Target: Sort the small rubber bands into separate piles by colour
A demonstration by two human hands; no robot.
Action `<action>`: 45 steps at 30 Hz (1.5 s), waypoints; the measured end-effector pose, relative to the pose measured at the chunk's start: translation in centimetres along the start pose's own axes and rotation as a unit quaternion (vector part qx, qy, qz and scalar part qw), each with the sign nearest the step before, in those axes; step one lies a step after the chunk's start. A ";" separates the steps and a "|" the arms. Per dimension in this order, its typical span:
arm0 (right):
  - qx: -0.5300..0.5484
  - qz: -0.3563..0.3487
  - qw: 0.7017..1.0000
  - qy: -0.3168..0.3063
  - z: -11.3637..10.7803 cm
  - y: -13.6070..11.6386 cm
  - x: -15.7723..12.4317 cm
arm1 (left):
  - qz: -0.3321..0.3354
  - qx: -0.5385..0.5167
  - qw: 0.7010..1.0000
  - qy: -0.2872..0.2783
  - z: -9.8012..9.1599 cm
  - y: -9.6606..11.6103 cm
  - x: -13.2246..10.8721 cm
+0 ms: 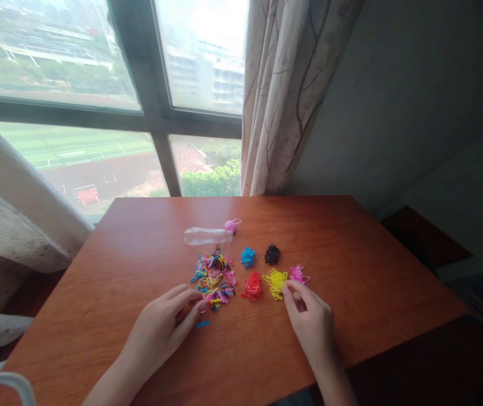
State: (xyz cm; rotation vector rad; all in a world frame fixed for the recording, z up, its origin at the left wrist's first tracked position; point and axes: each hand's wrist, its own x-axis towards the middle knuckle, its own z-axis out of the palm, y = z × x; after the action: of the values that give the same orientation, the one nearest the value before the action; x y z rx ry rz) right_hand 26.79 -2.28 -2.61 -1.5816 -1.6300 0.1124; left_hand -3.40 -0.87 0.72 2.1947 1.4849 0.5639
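On the reddish wooden table (351,248) lies a mixed heap of small coloured rubber bands (214,278). To its right sit sorted little piles: blue (248,256), black (272,254), red (252,285), yellow (275,282) and pink (298,274). My left hand (163,327) rests at the heap's near edge, fingers curled in a pinch beside a pink band; a single blue band (202,324) lies just under the fingertips. My right hand (309,318) has its fingertips pinched together at the near edge of the yellow pile, between yellow and pink.
A clear plastic bottle (207,235) lies on its side behind the heap, its pink cap (232,225) open at the right end. A curtain (284,96) hangs behind the table by the window. Bedding (4,237) lies at the left.
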 end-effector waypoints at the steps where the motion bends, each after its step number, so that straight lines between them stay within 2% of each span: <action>1: -0.008 -0.001 1.000 0.003 -0.1 0.3 0.1 | -0.001 -0.001 1.000 -0.004 0.0 0.0 0.0; 18: -0.020 0.017 0.999 -0.019 0.3 0.8 0.0 | 0.003 -0.004 1.000 0.003 -0.1 0.0 0.2; 25: 0.019 -0.004 1.000 -0.018 0.2 -1.1 -0.3 | 0.005 0.022 1.000 0.014 -0.1 -0.1 -0.2; 30: 0.086 -0.068 0.990 -0.090 1.2 -4.1 -1.3 | 0.030 0.037 0.999 -0.014 -0.2 -0.2 -1.5; 35: 0.097 -0.085 0.977 -0.170 3.2 -6.2 -2.8 | 0.048 0.062 0.996 -0.044 -0.1 -0.3 -2.6; 39: 0.090 -0.085 0.972 -0.202 3.9 -7.1 -3.3 | 0.065 0.065 0.995 -0.039 0.4 -0.5 -2.6; 45: 0.070 -0.091 0.968 -0.225 3.7 -7.4 -3.5 | 0.074 0.030 0.996 -0.028 0.5 0.0 -1.9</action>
State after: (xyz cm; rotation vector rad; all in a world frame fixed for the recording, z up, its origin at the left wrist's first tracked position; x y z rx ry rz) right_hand 18.24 -5.01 -2.27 -1.3536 -2.0573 0.5097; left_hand -3.77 -2.66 0.16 2.3613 1.3354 0.5069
